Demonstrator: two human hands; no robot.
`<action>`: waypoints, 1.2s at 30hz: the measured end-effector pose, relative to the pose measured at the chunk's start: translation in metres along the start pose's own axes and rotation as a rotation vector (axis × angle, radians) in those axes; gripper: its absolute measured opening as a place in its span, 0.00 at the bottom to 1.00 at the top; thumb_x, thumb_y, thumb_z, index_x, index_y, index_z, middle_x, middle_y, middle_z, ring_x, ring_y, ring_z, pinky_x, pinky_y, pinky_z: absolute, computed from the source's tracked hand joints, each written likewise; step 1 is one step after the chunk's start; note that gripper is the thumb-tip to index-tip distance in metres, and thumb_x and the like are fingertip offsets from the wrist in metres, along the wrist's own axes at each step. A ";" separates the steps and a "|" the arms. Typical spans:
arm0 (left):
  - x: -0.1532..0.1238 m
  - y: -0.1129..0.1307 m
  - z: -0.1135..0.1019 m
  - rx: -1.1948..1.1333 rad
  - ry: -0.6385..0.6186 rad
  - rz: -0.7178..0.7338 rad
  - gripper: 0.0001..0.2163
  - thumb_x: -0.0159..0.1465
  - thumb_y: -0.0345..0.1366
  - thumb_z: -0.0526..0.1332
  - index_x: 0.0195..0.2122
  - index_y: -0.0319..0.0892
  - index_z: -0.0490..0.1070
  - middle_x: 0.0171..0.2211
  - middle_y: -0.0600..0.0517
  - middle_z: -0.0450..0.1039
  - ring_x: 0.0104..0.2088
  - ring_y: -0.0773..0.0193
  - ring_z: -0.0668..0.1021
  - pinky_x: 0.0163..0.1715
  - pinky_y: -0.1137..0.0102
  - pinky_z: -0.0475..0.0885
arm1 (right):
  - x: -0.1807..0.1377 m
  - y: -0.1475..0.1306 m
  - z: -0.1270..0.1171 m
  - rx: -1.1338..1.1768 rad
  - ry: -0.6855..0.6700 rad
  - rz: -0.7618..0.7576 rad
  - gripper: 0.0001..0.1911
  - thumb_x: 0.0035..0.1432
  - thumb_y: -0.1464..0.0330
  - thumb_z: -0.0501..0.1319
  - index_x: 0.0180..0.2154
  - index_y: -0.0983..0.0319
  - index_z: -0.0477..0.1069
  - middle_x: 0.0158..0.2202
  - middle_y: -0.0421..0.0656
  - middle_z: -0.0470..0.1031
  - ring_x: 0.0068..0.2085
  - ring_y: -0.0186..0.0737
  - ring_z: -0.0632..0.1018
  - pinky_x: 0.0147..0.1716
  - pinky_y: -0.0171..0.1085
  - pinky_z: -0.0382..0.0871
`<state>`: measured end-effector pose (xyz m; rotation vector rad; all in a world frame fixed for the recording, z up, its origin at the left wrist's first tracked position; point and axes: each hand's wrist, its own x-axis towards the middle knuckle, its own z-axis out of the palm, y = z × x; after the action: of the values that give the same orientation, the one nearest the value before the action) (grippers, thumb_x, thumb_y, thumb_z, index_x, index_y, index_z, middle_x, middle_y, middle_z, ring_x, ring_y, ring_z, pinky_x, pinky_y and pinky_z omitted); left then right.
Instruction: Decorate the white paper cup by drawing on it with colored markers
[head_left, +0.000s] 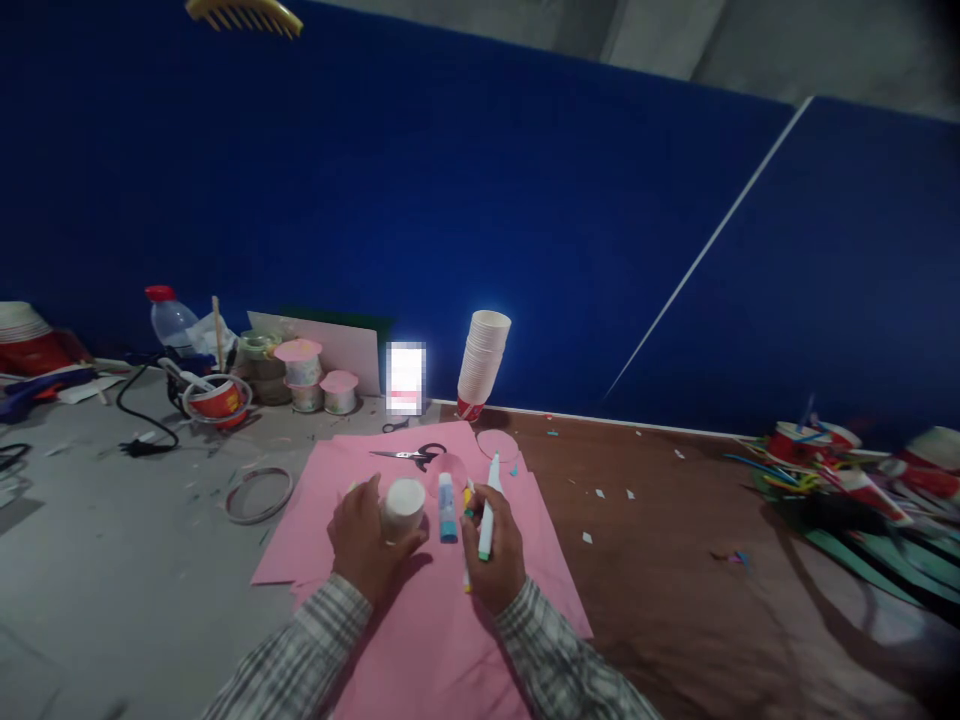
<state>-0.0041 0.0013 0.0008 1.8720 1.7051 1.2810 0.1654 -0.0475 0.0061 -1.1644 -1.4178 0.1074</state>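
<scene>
While my left hand (pixel 365 540) grips a white cup (pixel 405 503) at lower centre of the head view, my right hand (pixel 501 558) holds a white marker (pixel 487 532), green end down-frame. Glue stick (pixel 448 510) between them, over pink paper (pixel 420 640). Black-handled scissors (pixel 430 457) just above; cup stack (pixel 484 360) at frame centre.

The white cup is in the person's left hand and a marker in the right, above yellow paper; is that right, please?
No: the head view shows pink paper, not yellow; the white cup is in the left hand and the marker in the right hand.
</scene>
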 end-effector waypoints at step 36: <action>-0.030 0.026 0.000 -0.579 -0.180 0.005 0.10 0.55 0.41 0.54 0.33 0.44 0.71 0.17 0.55 0.68 0.15 0.63 0.69 0.15 0.67 0.68 | 0.005 -0.018 -0.011 0.723 0.031 0.595 0.19 0.56 0.56 0.54 0.27 0.62 0.76 0.12 0.35 0.63 0.14 0.34 0.62 0.15 0.31 0.55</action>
<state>0.0152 -0.0327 0.0077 1.5819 1.0835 1.3725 0.1652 -0.0586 0.0239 -0.9189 -0.8374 0.9345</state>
